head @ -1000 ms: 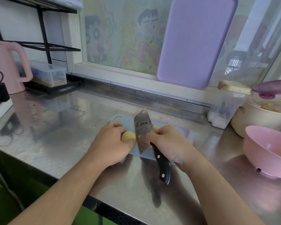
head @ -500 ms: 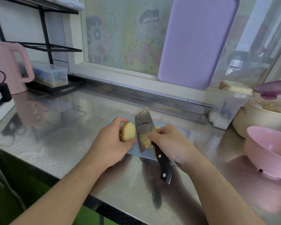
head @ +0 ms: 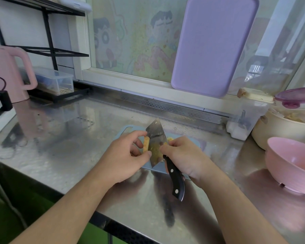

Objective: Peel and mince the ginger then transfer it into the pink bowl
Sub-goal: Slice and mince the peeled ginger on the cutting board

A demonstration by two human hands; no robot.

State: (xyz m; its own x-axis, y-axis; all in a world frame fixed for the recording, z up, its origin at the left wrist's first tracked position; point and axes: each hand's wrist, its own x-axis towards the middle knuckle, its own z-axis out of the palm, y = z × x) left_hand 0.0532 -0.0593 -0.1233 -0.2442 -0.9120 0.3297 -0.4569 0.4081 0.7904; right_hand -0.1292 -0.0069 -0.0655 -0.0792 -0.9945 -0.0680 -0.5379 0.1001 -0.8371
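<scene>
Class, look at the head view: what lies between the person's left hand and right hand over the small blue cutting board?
In the head view, the cleaver blade stands between the left hand and right hand, with the ginger piece against its left face.

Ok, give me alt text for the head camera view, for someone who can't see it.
Over a small blue cutting board on a steel counter, the left hand pinches a piece of ginger against the blade of a cleaver gripped by the right hand. An empty pink bowl sits at the right; a purple board leans on the window behind.
</scene>
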